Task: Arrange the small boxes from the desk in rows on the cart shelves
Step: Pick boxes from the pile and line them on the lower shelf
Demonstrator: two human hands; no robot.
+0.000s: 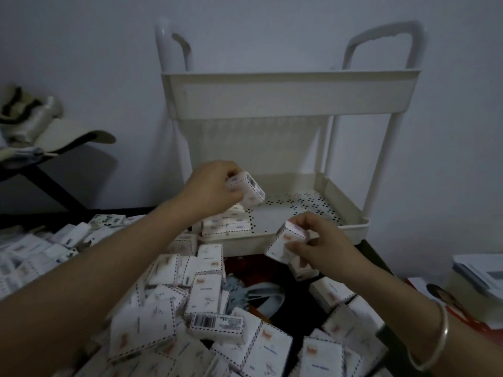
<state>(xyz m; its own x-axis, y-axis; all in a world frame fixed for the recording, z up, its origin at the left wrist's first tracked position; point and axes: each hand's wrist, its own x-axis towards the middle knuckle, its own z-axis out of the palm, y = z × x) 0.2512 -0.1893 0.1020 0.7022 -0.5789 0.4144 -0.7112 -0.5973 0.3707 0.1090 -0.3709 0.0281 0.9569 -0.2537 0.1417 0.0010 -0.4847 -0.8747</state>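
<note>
A heap of small white boxes (pixel 206 297) with dashed borders is spread over the dark desk (pixel 294 297) in the near half of the scene, reaching far to the left. A few boxes (pixel 227 223) are already laid flat in a row at the near left corner of the cart's lower shelf (pixel 302 210), which is perforated with dark holes. One box (pixel 251 189), barcode side up and tilted, is gripped by the closed left hand (pixel 215 186) just above that row. A second box (pixel 287 240) is clasped by the fingers of the right hand (pixel 318 246) at the near rim of the lower shelf, above the desk. A silver bangle (pixel 432 336) is worn on the right wrist. The white cart (pixel 288 96) is set at the far edge of the desk against a pale wall, its upper shelf seen only from the side. Stacked papers (pixel 479 273) are seen at the far right, and a chair with a bag (pixel 30 118) at the left.
</note>
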